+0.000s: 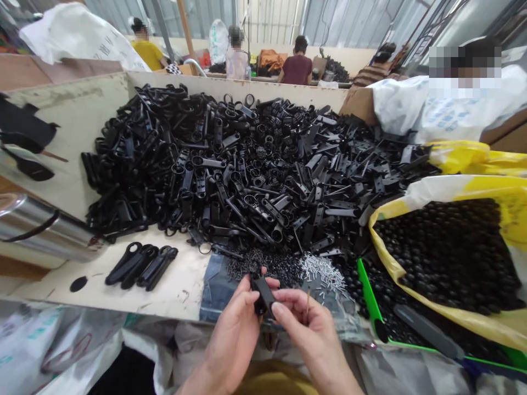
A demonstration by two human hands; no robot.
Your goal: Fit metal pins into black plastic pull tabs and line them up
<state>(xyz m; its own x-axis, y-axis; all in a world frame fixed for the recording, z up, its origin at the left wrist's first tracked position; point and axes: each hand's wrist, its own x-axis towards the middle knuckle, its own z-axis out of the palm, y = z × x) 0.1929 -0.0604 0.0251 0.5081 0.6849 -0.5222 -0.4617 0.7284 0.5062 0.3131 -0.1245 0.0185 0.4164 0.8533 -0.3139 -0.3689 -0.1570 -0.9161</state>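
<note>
One black part (263, 293), elongated, smooth, apparently plastic: we find it between both hands, above the table's near edge, long axis slanting from upper left to lower right. Our left hand (236, 323), fingers curled, cradles its left side; our right hand (308, 321) pinches the lower right end, thumb to forefinger. Neither is nearer; both touch. Just beyond, on worn blue denim (212, 296): slim silvery metal pins (323, 272), loose; small dark pieces (284, 267), granular. To the left, ring-ended black arms (140, 266), laid side by side. Behind, a tangled black heap (230, 170).
</note>
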